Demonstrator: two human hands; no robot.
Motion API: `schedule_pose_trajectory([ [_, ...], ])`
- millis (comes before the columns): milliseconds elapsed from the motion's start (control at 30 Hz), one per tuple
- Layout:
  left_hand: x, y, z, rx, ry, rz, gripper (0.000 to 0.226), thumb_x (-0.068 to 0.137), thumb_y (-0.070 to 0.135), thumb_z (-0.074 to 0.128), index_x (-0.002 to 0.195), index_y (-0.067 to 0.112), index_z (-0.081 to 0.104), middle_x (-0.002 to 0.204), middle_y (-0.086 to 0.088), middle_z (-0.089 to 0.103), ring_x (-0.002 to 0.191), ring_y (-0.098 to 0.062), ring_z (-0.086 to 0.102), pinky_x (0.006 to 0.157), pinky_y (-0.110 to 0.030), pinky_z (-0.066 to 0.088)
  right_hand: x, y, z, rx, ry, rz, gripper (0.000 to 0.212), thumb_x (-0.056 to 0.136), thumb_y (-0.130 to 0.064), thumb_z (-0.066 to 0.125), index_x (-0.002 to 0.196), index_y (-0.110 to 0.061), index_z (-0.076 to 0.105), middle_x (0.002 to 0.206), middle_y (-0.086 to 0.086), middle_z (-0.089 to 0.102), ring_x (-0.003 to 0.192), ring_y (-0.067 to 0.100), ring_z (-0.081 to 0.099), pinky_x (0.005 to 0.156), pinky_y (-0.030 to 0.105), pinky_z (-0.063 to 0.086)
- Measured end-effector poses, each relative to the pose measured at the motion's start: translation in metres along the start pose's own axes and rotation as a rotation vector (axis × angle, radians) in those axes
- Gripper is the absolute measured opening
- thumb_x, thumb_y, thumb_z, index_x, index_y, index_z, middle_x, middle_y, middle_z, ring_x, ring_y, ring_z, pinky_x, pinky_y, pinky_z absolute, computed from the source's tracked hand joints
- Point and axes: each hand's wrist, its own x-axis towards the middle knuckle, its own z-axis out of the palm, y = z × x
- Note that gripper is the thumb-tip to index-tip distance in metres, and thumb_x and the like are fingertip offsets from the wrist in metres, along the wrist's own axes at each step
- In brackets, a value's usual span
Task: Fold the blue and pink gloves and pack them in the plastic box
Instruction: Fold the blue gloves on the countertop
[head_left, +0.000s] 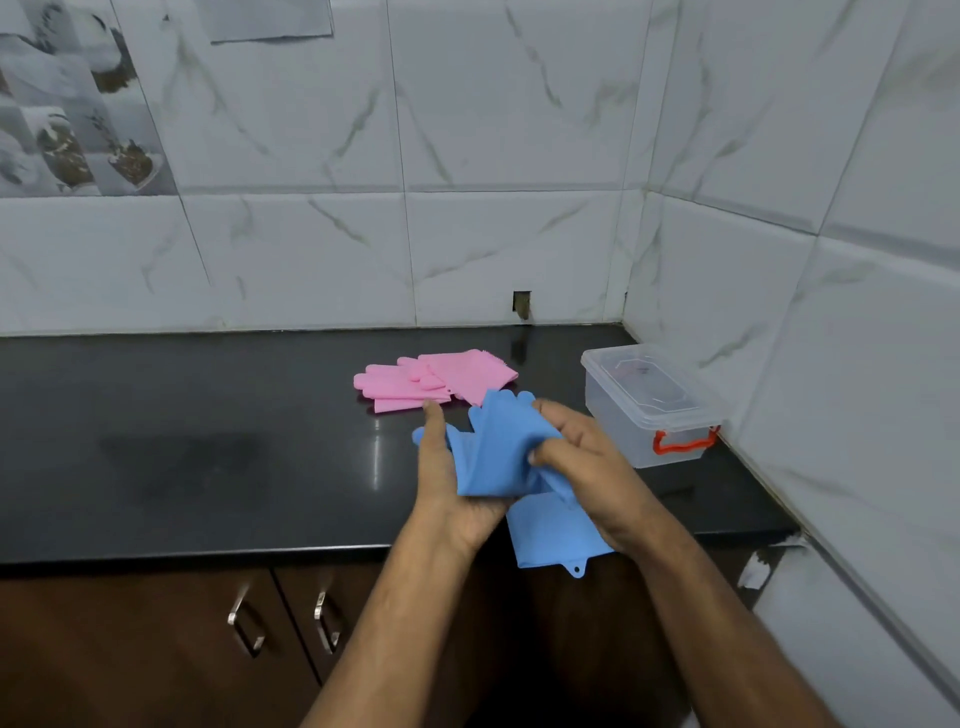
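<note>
Blue gloves (498, 452) gripped between both hands (524, 467).

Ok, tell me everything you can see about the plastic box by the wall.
The plastic box is small, rectangular and clear, seemingly thin plastic. Its clear lid is on, with something dark dimly showing under it. A red-orange latch handle sits on the near end. It stands upright on the black counter, in the right corner, close to the tiled wall. Neither hand touches it.

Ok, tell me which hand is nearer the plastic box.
Right. The right hand grips the blue gloves just left of the box; the left hand holds them farther left.
</note>
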Motion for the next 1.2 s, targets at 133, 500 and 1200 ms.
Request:
schedule_pose_trajectory([
  [133,0.002,-0.006,-0.005,0.120,0.108,0.031,0.054,0.092,0.035,0.066,0.137,0.005,0.063,0.132,-0.021,0.067,0.117,-0.037,0.065,0.105,-0.051,0.050,-0.026,0.028,-0.007,0.027,0.011,0.121,0.029,0.083,-0.025,0.051,0.098,-0.035,0.074,0.101,-0.014,0.072,0.103,0.009,0.063,0.087,0.023,0.049],
  [500,0.039,-0.036,-0.016,0.213,0.147,0.229,0.045,0.093,-0.007,0.058,0.136,0.006,0.058,0.127,-0.023,0.068,0.106,-0.038,0.070,0.075,-0.046,0.063,-0.018,0.060,0.000,0.239,0.501,0.173,0.044,0.089,-0.052,0.062,0.120,-0.023,0.069,0.124,0.003,0.070,0.119,0.025,0.066,0.105,0.054,0.049],
  [1200,0.126,0.014,-0.068,0.895,-0.068,0.389,0.049,0.094,0.007,0.072,0.141,0.011,0.055,0.135,-0.014,0.067,0.125,-0.035,0.064,0.104,-0.052,0.053,0.040,0.124,-0.075,0.095,0.294,0.271,0.027,0.102,-0.027,0.059,0.126,-0.034,0.068,0.129,-0.003,0.068,0.114,0.013,0.068,0.093,0.033,0.058],
])
